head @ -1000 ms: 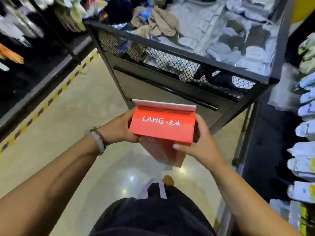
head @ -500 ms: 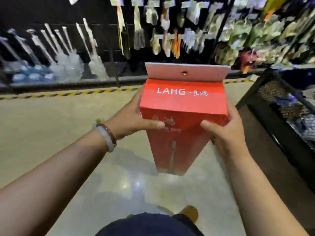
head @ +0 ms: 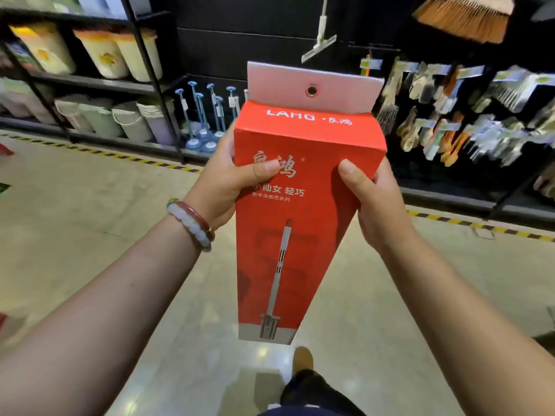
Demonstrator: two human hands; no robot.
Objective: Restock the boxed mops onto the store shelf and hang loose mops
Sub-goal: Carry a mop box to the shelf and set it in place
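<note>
A tall red mop box [head: 297, 223] with white lettering and a pale hang tab with a hole at its top stands upright in front of me, held between both hands. My left hand [head: 222, 178] grips its upper left edge, thumb across the front. My right hand [head: 375, 199] grips the upper right corner, thumb on the front face. One loose flat mop [head: 319, 45] hangs on the dark wall behind the box.
Black shelving [head: 90, 82] at the left holds buckets and bins. Several plungers [head: 204, 115] stand at the wall's foot. Brushes and small tools [head: 450, 115] hang at the right, a broom head [head: 462, 16] above. Yellow-black floor tape [head: 135, 159] edges the shelving; pale floor lies between.
I have turned left from the mesh cart to the wall of shelves. The box has been raised higher and closer, and my hands sit lower on its sides.
</note>
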